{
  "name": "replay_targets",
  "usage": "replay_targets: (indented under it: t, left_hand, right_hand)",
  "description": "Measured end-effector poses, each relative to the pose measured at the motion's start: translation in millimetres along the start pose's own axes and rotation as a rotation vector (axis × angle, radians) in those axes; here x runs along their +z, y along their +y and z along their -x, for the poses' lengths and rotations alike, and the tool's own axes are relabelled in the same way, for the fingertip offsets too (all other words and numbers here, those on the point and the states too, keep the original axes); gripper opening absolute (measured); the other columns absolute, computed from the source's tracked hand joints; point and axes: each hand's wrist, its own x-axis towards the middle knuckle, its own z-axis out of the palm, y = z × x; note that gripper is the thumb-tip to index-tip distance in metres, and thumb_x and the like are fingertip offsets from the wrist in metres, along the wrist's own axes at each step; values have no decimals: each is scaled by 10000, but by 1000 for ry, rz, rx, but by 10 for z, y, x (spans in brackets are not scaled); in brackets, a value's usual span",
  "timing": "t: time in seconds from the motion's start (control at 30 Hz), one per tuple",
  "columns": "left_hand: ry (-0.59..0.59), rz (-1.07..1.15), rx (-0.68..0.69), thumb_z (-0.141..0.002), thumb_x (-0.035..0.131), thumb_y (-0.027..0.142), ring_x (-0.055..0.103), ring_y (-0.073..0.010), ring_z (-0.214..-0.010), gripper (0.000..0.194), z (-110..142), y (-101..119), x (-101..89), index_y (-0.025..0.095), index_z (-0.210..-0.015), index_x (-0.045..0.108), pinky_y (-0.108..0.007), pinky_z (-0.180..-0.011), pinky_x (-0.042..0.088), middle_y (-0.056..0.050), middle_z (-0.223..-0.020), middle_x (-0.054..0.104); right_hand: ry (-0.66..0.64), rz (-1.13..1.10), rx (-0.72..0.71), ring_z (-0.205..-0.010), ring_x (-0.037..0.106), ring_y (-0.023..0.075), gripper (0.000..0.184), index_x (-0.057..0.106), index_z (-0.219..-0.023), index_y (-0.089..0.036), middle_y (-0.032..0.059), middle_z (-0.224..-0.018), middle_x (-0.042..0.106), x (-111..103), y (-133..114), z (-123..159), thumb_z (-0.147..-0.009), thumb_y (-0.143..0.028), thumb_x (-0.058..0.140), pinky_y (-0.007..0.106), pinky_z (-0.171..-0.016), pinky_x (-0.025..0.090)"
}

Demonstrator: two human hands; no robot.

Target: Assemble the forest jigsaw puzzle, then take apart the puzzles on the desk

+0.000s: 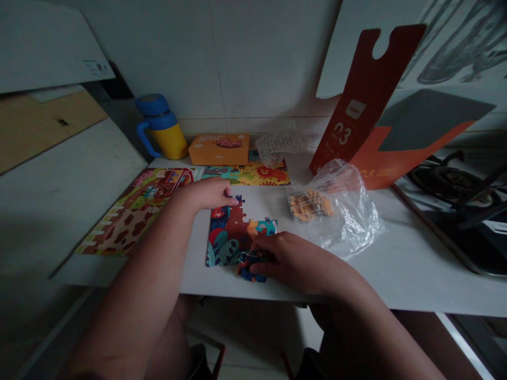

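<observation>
Two bare hands are at work over one partly built jigsaw (pixel 226 237), which lies towards the near edge of the tabletop (pixel 412 253), about midway along it. The left hand (pixel 212 193) is at its far left corner, fingers curled and thumb touching the pieces there; I can't tell whether it pinches one. The right hand (pixel 283 256) is closed on a small clump of loose pieces (pixel 252 266), too bunched to count, over the jigsaw's near right corner.

Two more puzzle pictures lie flat: a cow-patterned one (pixel 137 219) along the left edge, partly behind the left forearm, and a lion one (pixel 269 173) towards the back. One orange-yellow box (pixel 219 149) sits at the lion picture's back edge, with one blue-and-yellow jug (pixel 170 138) to its left.

Two clear plastic items crowd the right: a crumpled wrapper (pixel 279 144) at the back and a bag (pixel 350 221) holding yellowish pieces (pixel 309 205). Behind the bag, one open orange carton (pixel 380 161) blocks the back right, beside a stove (pixel 467 211).
</observation>
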Motion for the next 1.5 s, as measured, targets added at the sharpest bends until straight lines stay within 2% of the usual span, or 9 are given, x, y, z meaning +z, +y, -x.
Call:
replay_targets:
  t: [0.27, 0.43, 0.53, 0.67, 0.83, 1.03, 1.2, 1.4, 1.5]
  left_hand:
    - [-7, 72, 1, -692, 866, 468, 657, -215, -853, 458, -30, -46, 15, 229, -1064, 745, -274, -676, 403, -54, -1018, 764]
    - [-34, 111, 20, -727, 824, 396, 676, -219, -832, 304, -32, -26, -17, 226, -978, 798, -286, -679, 424, -62, -971, 792]
    - [-34, 143, 5, -703, 841, 408, 676, -213, -793, 328, -25, -12, -28, 225, -973, 810, -282, -663, 429, -59, -955, 793]
    - [-23, 114, 21, -657, 882, 441, 678, -223, -823, 401, -36, -32, -9, 228, -990, 812, -282, -672, 428, -60, -960, 790]
    - [-78, 107, 21, -691, 861, 420, 668, -224, -803, 344, -42, -46, 10, 243, -980, 805, -298, -661, 410, -48, -926, 791]
    - [13, 101, 18, -665, 885, 415, 671, -242, -905, 435, -5, -3, -20, 226, -1048, 802, -292, -719, 432, -70, -1026, 780]
    - [-48, 83, 110, -722, 847, 420, 657, -219, -919, 439, -51, 9, 13, 230, -1114, 787, -275, -700, 416, -40, -1011, 759]
    - [-13, 72, 46, -675, 890, 441, 653, -202, -904, 532, -103, 13, 78, 207, -1126, 733, -266, -692, 432, -46, -1101, 746]
    - [30, 73, 51, -664, 904, 428, 659, -200, -892, 532, -92, 23, 67, 207, -1108, 712, -271, -705, 447, -43, -1078, 745]
  right_hand:
    - [32, -11, 8, -882, 694, 223, 175, 757, -1113, -270, 59, -1053, 786, 34, 22, 3, -967, -315, 673, 339, -781, 474]
    - [64, 66, 53, -876, 701, 243, 195, 741, -1135, -267, 72, -1040, 782, 49, 25, -13, -966, -347, 686, 342, -760, 461]
    - [71, 89, 58, -815, 693, 226, 156, 728, -1099, -270, 50, -969, 773, 48, 27, -20, -969, -345, 688, 321, -718, 443]
    - [80, 68, 50, -840, 697, 236, 203, 736, -1154, -275, 61, -1002, 780, 51, 32, -28, -966, -335, 689, 326, -725, 446]
    - [51, 86, 66, -851, 699, 245, 219, 733, -1176, -274, 63, -1018, 776, 49, 18, -41, -985, -360, 671, 340, -734, 453]
    - [62, 78, 62, -846, 700, 232, 191, 746, -1144, -275, 52, -1011, 776, 43, 10, -35, -987, -354, 672, 325, -732, 460]
    - [16, 116, 83, -930, 705, 236, 268, 729, -1217, -248, 79, -1096, 773, 31, 12, -49, -1007, -393, 645, 324, -784, 463]
    - [15, 133, 129, -927, 697, 231, 335, 711, -1292, -254, 80, -1105, 771, 26, -7, -64, -1009, -416, 638, 319, -790, 449]
    - [12, 128, 125, -929, 696, 231, 332, 713, -1289, -257, 79, -1107, 772, 29, 0, -63, -1006, -415, 639, 316, -786, 447]
